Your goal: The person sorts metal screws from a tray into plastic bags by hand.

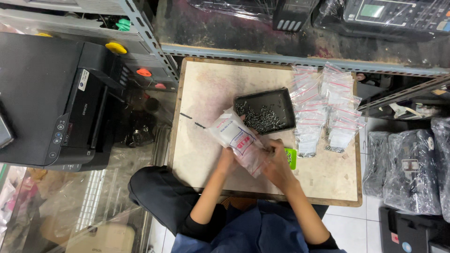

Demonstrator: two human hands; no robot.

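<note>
Black printer (47,98) stood left of the desk (206,84), grey metal shelf rail (300,61) ran behind it, plastic-wrapped black machines (405,171) sat on the floor at right, wrapped office machine (398,14) rested on the upper shelf.

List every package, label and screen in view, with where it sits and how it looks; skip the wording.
Clear plastic bag: held in both hands over the board, white panel with red and blue print.
Small zip bags: heaped right of the black tray, clear with red seal lines.
Printer label: on the black printer at left, small white rectangle.
Screen: top right on a wrapped machine, small greenish rectangle.
</note>
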